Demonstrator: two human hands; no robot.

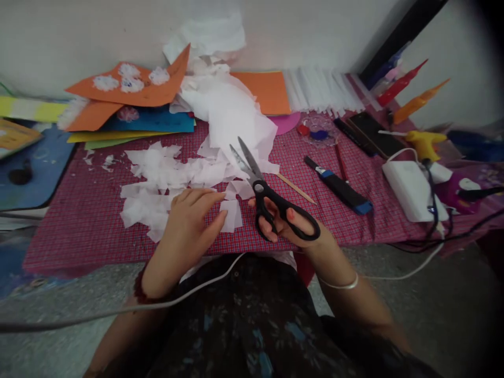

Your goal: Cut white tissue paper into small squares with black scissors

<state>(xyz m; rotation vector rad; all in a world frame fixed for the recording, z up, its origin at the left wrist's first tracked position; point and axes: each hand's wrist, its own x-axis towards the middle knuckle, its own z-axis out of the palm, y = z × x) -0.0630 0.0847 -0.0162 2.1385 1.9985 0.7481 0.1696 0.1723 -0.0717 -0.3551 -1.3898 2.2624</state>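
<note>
My right hand (291, 223) grips black-handled scissors (259, 186), with fingers through the loops. The two blades are slightly apart and point up toward the far side of the table. My left hand (192, 218) lies palm down, fingers stretched and thumb apart, over thin white paper pieces. A small white paper square (231, 216) lies by its thumb and fingertips; whether they touch it I cannot tell. Torn or cut white paper scraps (153, 168) spread beyond and left of that hand. A larger heap of white paper sheets (232, 110) sits behind the scissors.
A wooden stick (297, 189), a blue-black cutter (342, 191) and a red pencil (342, 163) lie to the right. Farther right are a phone (376, 134), a yellow glue gun (425, 142) and a white box (413, 189) with cables. Orange card (137, 89) with white paper flowers rests back left.
</note>
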